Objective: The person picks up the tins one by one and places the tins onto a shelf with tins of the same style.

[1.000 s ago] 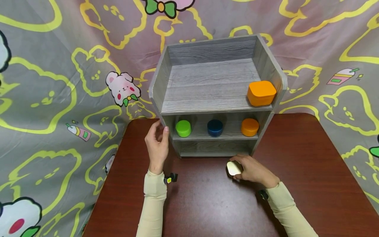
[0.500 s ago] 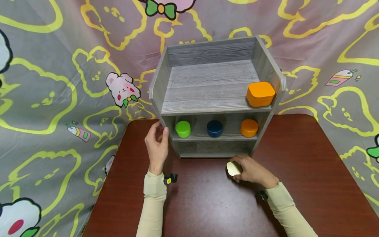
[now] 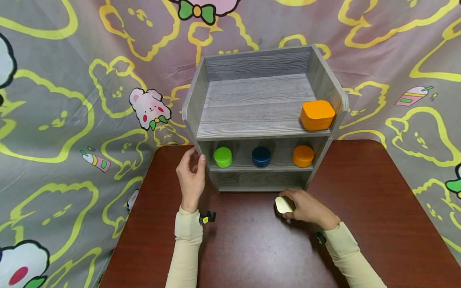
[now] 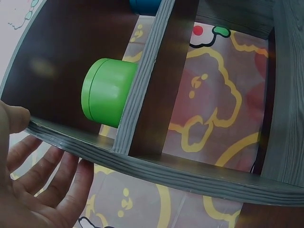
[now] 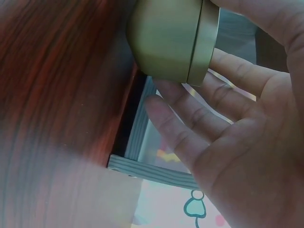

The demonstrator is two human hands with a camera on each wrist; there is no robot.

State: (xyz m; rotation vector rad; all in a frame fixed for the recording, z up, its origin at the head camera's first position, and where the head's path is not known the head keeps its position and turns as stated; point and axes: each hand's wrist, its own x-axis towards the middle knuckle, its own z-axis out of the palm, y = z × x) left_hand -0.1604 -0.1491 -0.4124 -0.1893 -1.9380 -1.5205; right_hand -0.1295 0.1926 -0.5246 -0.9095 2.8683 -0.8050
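In the head view my left hand (image 3: 191, 178) is at the left side panel of a grey wood-grain shelf unit (image 3: 252, 106). The left wrist view has the thumb (image 4: 17, 118) on the panel's front edge and the fingers along its outer face, gripping it. My right hand (image 3: 307, 207) holds a small gold lidded tin (image 3: 284, 204) with rounded corners, low over the table before the shelf. Thumb and fingers span the tin (image 5: 173, 40) in the right wrist view; whether it touches the tabletop I cannot tell.
A green round tin (image 3: 223, 157), a dark blue one (image 3: 261, 156) and an orange one (image 3: 303, 156) stand on the middle shelf. A larger orange box (image 3: 317, 115) sits at the top board's right end. Patterned cloth (image 3: 72, 120) surrounds the brown table (image 3: 248, 248).
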